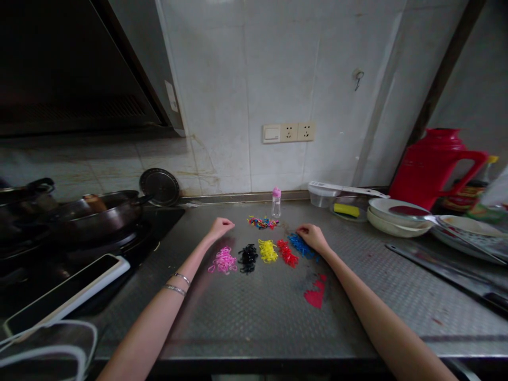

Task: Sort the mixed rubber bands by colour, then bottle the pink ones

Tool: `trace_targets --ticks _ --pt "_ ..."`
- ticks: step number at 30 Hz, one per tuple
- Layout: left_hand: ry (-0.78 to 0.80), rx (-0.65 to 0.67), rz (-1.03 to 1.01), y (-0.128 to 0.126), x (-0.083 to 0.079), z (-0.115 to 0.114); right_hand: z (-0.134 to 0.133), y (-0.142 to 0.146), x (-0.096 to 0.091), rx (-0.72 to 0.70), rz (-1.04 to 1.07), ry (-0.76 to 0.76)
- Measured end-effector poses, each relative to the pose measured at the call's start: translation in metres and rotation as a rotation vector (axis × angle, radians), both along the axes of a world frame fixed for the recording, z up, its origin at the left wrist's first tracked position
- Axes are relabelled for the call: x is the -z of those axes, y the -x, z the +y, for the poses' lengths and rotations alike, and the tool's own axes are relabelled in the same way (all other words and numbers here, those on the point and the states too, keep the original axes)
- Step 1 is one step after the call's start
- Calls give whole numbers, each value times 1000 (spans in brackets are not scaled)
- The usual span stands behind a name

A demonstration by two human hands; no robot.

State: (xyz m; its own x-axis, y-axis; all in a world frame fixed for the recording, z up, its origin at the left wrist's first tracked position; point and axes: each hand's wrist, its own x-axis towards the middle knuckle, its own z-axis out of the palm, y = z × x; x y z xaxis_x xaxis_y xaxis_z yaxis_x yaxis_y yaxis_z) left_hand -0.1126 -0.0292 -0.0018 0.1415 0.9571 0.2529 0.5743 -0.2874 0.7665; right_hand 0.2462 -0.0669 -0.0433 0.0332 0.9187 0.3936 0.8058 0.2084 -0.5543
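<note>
Small rubber bands lie sorted by colour on the metal counter: a pink pile (224,260), a black pile (248,258), a yellow pile (268,251), a red pile (287,253) and a blue pile (301,245). Behind them is a mixed-colour pile (262,223), with a small clear bottle with a pink cap (276,203) just beyond. My left hand (221,228) hovers behind the pink pile, fingertips pinched; anything between them is too small to see. At the blue pile's far edge, my right hand (313,237) has its fingers closed together, and what they hold cannot be made out.
A red heart-shaped piece (316,292) lies near my right forearm. Pans (99,214) and a white-edged device (67,293) with cables are on the left. Bowls (399,214), a cleaver-like blade (444,272), a yellow sponge (346,210) and a red thermos jug (428,169) stand right.
</note>
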Motion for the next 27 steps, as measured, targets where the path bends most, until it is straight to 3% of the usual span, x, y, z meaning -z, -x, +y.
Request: trace_targets --ticks 10,18,27 --pt "4 8 3 7 5 -4 1 -2 1 17 -27 -64" --pt "-3 9 0 5 1 -5 5 1 -15 1 -25 -128" --pt "-1 22 -3 4 -2 -6 29 29 -29 -148 -261 48"
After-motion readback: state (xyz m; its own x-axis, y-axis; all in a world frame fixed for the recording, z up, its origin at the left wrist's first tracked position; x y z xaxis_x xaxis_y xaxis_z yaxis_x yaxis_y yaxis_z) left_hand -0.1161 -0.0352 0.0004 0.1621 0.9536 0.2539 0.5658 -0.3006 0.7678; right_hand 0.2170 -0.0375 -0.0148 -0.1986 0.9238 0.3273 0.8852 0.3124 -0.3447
